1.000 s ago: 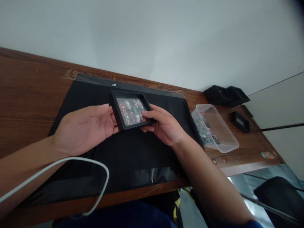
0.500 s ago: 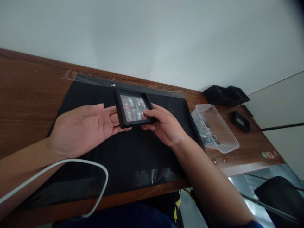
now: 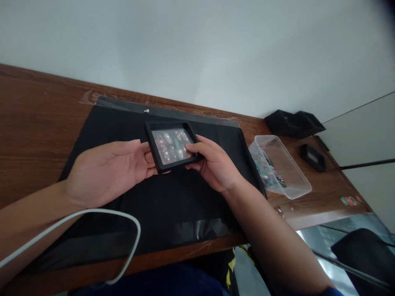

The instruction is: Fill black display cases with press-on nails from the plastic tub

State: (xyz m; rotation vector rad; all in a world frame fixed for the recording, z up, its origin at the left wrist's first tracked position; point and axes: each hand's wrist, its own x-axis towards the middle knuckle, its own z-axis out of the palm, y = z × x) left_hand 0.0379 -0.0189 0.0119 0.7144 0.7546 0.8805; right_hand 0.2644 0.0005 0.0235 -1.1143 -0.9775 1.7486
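Hands: my left hand (image 3: 106, 172) and right hand (image 3: 212, 164) clamp opposite sides of the flat black window-lidded display case (image 3: 172, 145), held level above the black mat (image 3: 160, 205) near the tabletop's far edge, contents visible.

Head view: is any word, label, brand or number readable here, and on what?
No readable text anywhere.
Black framed case, held by the left hand and the right hand: only patterned ovals, no lettering.
Colourful sticker on the wooden table: too small and blurred to read.
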